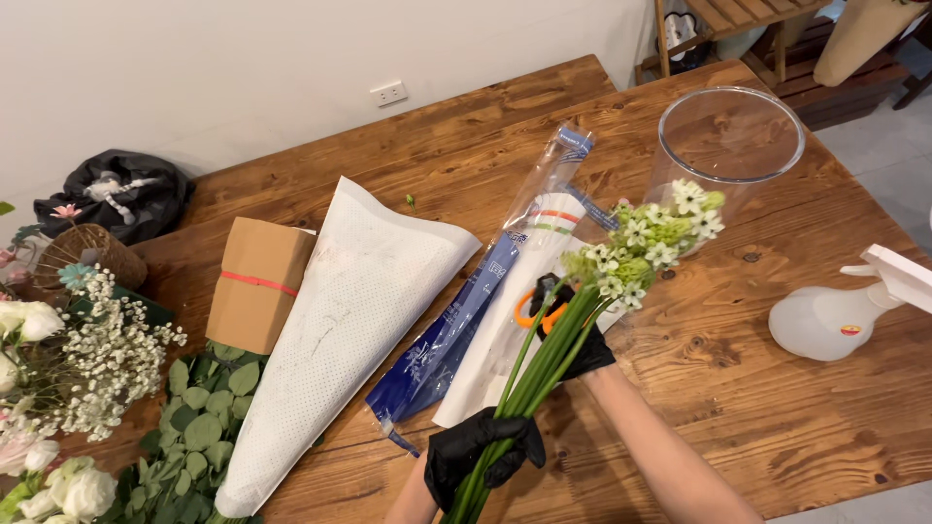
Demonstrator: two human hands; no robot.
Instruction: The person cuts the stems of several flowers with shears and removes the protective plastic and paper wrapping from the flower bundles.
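My left hand [482,450], in a black glove, is closed around a bunch of green stems [544,364] low in the middle of the view. The stems rise up to the right and end in small white flowers [652,243]. My right hand [580,340], also in a black glove, reaches behind the stems and grips orange-handled scissors [529,311]. The scissors lie over a clear and blue plastic flower sleeve [485,291] on the wooden table [777,408].
A tall clear glass vase [730,136] stands behind the flowers. A white spray bottle [845,315] lies at right. A white paper cone wrap [335,330], a brown box [257,281], eucalyptus leaves [204,417] and white flowers [87,359] sit at left.
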